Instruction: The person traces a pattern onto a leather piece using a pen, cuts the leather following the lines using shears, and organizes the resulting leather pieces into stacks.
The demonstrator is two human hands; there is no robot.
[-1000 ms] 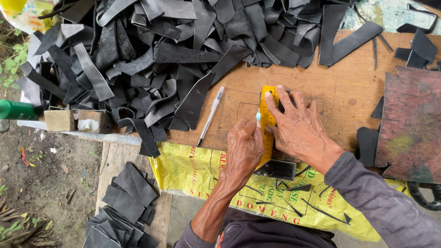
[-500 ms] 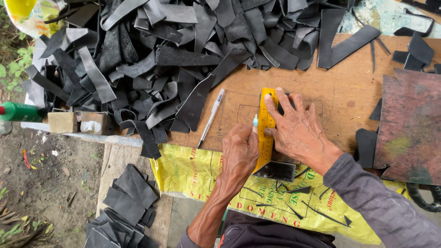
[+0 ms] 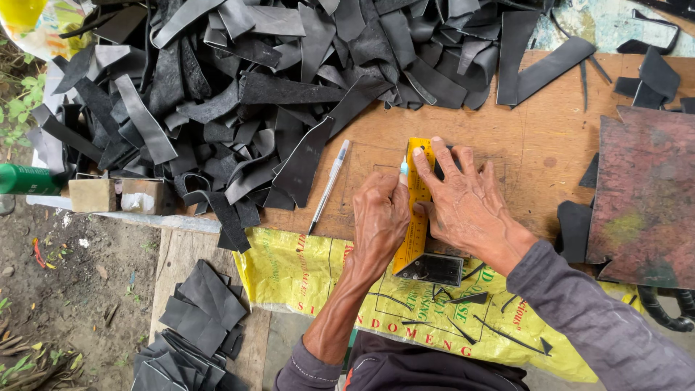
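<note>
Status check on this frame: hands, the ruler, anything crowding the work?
Left hand grips a pen against the yellow ruler. Right hand presses the ruler flat on the wooden board. Black strip pile and a spare pen lie left, clear.

Soft, even daylight fills the view, bright without glare. Shadows are faint: only thin dark edges under the left hand (image 3: 380, 221) and right hand (image 3: 467, 206). Focus is sharp around both hands. Toward the corners, far from them, straight edges bow slightly and detail softens.
</note>
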